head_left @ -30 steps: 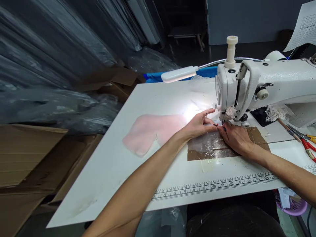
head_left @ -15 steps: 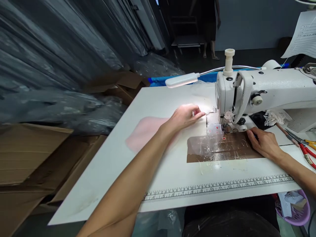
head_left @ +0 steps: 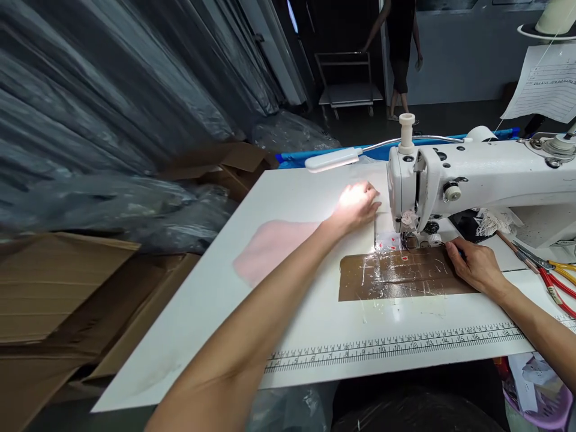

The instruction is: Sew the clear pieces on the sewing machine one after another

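Observation:
My left hand is just left of the head of a white sewing machine, under the glare of its lamp. Its fingers are curled, and whatever they hold is too small to make out. Beneath my left forearm a pale pink piece of fabric lies on the table. My right hand rests at the right end of a brown tape patch, close to the needle area. The thumb and fingers there are drawn together, with their contents hidden. Small red marks dot the plate by the presser foot.
Scissors with red handles lie right of my right hand, beside white lace. A ruler strip runs along the front of the table. Cardboard boxes stand at left. Behind, a person stands by a trolley.
My left hand has moved slightly away from me beside the machine head, and its fingers have curled in. My right hand stays by the needle area. The view has shifted a little.

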Available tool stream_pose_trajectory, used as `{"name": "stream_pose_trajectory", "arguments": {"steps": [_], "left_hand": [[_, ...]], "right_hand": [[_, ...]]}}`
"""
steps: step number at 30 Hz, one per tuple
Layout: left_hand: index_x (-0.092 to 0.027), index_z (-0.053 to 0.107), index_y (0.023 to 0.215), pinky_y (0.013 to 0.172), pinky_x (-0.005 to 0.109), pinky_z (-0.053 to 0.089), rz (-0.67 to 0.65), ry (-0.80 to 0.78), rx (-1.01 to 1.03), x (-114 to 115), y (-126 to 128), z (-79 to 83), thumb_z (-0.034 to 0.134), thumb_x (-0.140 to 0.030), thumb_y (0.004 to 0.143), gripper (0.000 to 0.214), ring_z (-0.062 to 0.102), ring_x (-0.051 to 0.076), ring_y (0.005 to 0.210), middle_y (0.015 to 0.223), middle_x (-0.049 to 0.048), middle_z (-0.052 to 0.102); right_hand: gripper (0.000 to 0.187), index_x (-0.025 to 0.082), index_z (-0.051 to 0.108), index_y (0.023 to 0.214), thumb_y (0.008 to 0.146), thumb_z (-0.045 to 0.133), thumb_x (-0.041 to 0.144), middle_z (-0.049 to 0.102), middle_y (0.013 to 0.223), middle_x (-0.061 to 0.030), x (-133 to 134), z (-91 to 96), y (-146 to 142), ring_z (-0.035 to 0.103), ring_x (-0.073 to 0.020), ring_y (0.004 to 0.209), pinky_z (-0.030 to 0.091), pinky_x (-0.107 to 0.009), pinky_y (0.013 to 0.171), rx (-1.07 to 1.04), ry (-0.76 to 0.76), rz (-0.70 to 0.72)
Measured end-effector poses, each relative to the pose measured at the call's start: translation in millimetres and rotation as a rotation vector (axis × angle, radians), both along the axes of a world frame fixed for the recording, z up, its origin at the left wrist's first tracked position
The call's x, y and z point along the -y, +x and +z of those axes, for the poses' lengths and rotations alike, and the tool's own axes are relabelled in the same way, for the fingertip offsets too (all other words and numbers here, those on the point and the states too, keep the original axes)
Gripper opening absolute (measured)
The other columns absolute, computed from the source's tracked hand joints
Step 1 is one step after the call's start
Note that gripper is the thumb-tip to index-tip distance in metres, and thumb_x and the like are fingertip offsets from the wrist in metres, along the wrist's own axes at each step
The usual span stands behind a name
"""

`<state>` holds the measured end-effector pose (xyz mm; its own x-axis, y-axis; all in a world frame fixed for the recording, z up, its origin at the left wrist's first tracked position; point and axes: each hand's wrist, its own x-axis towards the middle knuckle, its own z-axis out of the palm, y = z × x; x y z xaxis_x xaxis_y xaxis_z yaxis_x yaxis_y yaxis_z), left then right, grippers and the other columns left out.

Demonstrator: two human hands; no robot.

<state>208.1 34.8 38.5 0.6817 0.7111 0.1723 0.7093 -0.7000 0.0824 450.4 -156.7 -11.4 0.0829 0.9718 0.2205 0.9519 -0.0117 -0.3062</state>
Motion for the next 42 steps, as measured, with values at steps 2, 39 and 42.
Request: {"name": "stream_pose_trajectory", "arguments": {"steps": [2, 39, 42], "left_hand": [[-0.014, 0.069, 0.102, 0.089, 0.039, 0.046, -0.024, -0.017, -0.048, 13.8, -2.0, -7.4, 0.043, -0.028, 0.098, 0.029, 0.063, 0.028, 0.103, 0.109, 0.0141, 0.066], [-0.014, 0.068, 0.121, 0.117, 0.045, 0.039, 0.504, -0.119, 0.275, -8.9, -150.5, -0.9, 0.05, -0.033, 0.095, 0.036, 0.057, 0.03, 0.13, 0.138, 0.012, 0.064], [-0.013, 0.071, 0.112, 0.112, 0.045, 0.044, 0.621, -0.083, 0.31, 13.4, -188.0, -7.0, 0.053, -0.036, 0.094, 0.035, 0.062, 0.031, 0.123, 0.13, 0.0143, 0.068]], "right_hand": [[0.045, 0.019, 0.068, 0.092, 0.101, 0.032, 0.044, 0.068, 0.068, -0.0059, 0.6, -1.0, -0.8, 0.062, -0.021, 0.06, 0.032, -0.028, 0.056, 0.024, 0.012, -0.031], [0.043, 0.017, 0.073, 0.105, 0.101, 0.034, 0.035, 0.067, 0.093, -0.013, 3.7, -28.2, 5.9, 0.061, -0.0278, 0.088, 0.043, -0.037, 0.07, 0.142, 0.382, 0.09], [0.043, 0.017, 0.073, 0.105, 0.099, 0.035, 0.036, 0.067, 0.093, -0.0136, 3.6, -29.2, 7.6, 0.061, -0.0293, 0.088, 0.044, -0.039, 0.069, 0.143, 0.376, 0.087]]}}
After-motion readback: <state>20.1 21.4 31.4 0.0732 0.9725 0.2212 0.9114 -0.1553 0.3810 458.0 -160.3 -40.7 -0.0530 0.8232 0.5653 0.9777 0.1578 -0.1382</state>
